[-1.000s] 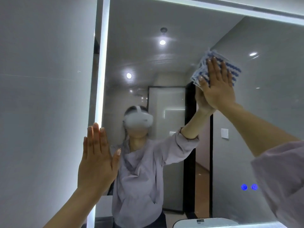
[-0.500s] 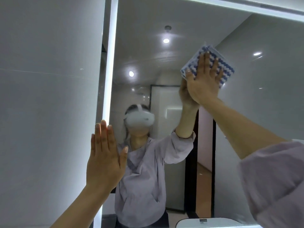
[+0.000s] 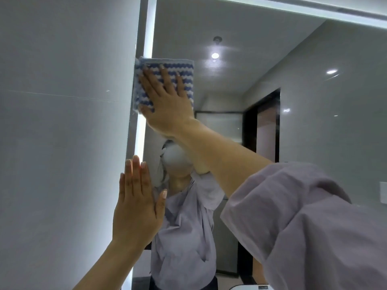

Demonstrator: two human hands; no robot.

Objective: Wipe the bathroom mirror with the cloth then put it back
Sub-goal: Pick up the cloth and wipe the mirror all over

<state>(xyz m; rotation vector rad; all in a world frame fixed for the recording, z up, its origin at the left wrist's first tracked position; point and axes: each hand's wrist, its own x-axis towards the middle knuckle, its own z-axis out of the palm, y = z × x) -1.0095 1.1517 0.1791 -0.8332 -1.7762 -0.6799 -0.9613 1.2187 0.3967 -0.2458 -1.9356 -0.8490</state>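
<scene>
Wiping is the step in hand: the right hand [image 3: 167, 105] presses the blue-and-white cloth [image 3: 165, 80] flat against the mirror [image 3: 251, 84], fingers spread over it, at the mirror's upper left by the lit edge strip [image 3: 149, 28]. The left hand [image 3: 136, 208] lies open and empty, flat near that same edge lower down. Next likely a sweep right or downward, where open glass remains; the wall [image 3: 62, 122] blocks further left

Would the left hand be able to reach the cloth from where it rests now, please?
Probably yes: the left hand lies flat at the mirror's left edge, directly below the cloth, with nothing between; only the right hand covers it.
</scene>
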